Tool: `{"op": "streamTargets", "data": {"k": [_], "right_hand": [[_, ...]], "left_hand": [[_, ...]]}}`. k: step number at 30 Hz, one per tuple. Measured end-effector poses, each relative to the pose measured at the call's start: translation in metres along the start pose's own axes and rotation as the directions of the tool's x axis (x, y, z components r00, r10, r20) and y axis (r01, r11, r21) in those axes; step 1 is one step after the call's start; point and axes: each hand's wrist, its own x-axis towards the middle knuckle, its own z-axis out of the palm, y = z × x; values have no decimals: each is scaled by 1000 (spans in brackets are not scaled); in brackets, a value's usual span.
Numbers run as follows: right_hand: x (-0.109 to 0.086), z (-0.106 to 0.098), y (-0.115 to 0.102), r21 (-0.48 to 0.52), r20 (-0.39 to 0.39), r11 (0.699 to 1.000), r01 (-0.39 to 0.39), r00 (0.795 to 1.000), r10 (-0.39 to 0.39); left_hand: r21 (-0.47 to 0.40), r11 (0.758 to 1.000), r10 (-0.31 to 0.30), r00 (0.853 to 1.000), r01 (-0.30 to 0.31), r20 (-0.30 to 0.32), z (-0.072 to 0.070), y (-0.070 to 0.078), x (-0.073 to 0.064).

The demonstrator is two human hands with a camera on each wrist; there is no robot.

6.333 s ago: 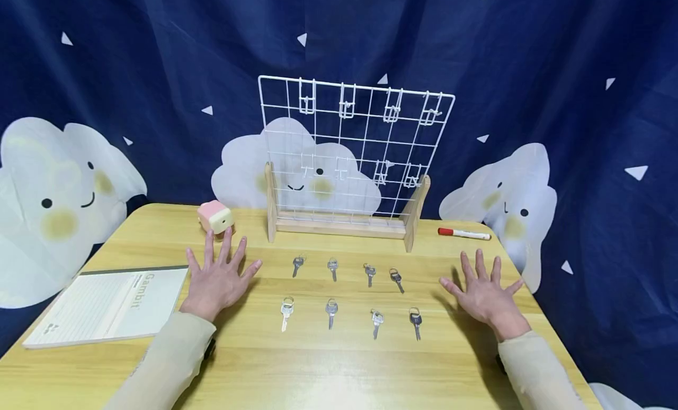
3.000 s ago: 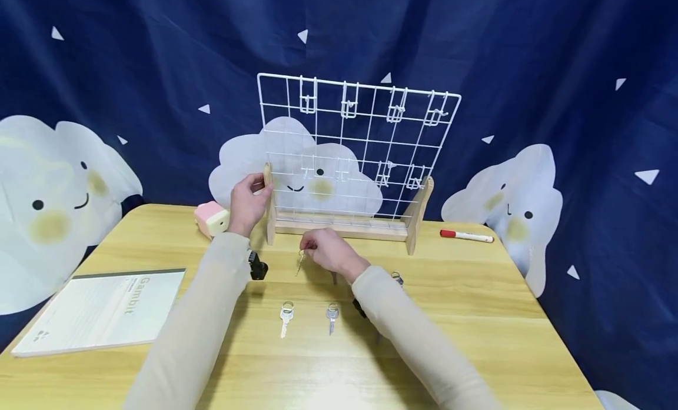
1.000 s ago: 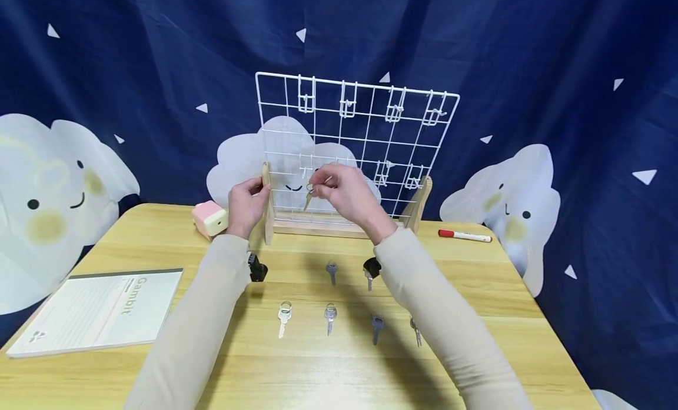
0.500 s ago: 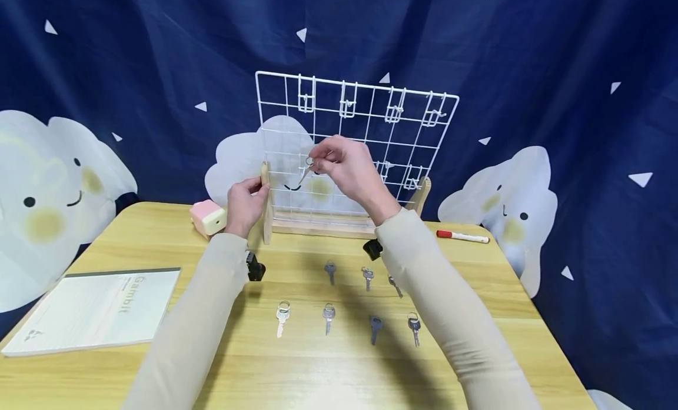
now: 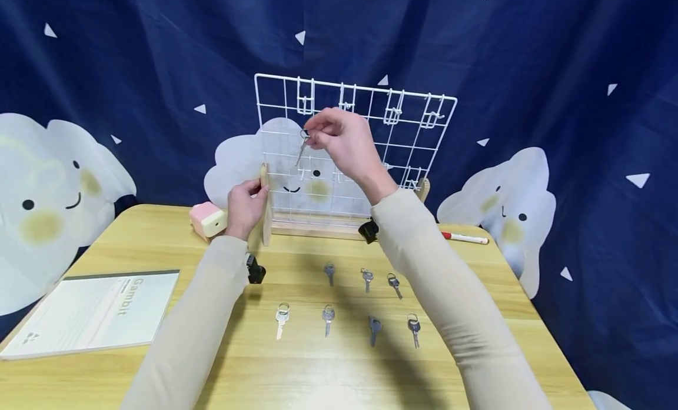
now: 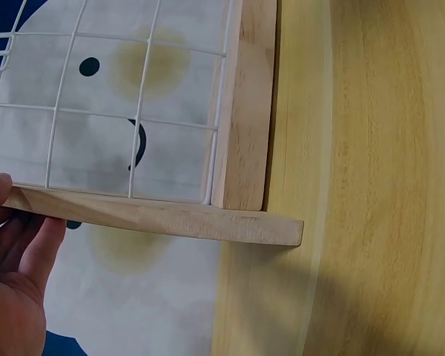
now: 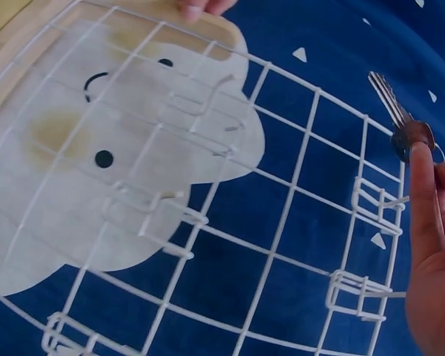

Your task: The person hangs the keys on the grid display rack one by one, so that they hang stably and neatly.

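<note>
Against the view half a second ago, the right hand (image 5: 341, 140) has risen with its key (image 5: 301, 153), from in front of the rack's lower hooks to just below the leftmost upper hook (image 5: 305, 104), while the left hand (image 5: 245, 208) has stayed on the left wooden upright (image 5: 267, 210). The key's former place in the back row is vacant: seven other keys (image 5: 328, 320) lie on the surface (image 5: 318, 369), three behind and four in front. The right hand now covers part of the second upper hook, its wrist hides a lower one, and the sleeve (image 5: 445, 304) overlaps the red cap of the marker (image 5: 468, 239). A black wrist device (image 5: 368, 230) blocks the right end of the rack's wooden base (image 5: 312, 229). Beside the left wrist sits a pink-and-cream block (image 5: 208, 220); a notebook (image 5: 95, 313) lies at the far left, and a blue curtain (image 5: 529, 63) with white clouds hangs behind. The right hand's grip is narrow, finger and thumb pinching the key near its head and ring, blade slanting down in the head view; whether it touches the hook I cannot tell. The left grip pinches the upright, thumb and fingers on opposite sides.
</note>
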Motion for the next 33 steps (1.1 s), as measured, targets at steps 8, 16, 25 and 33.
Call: {"op": "streamTargets", "data": {"k": [8,16,25,33], "right_hand": [[19,6,-9,59,-82,998,-26,996,31],[39,-2,-14,70,-124,993,-96,987,105],[45,1,-10,-91,-131,989,-120,986,107],[34,3,-11,-173,-114,984,-48,993,28]], "left_hand": [[4,1000,11,1000,-11,-16,0,-4,-5],[-3,1000,16,1000,-16,-19,4,-4,-2],[-2,1000,-9,1000,9,-13,6,-4,0],[-13,1000,15,999,-15,-28,4,-4,-2]]}}
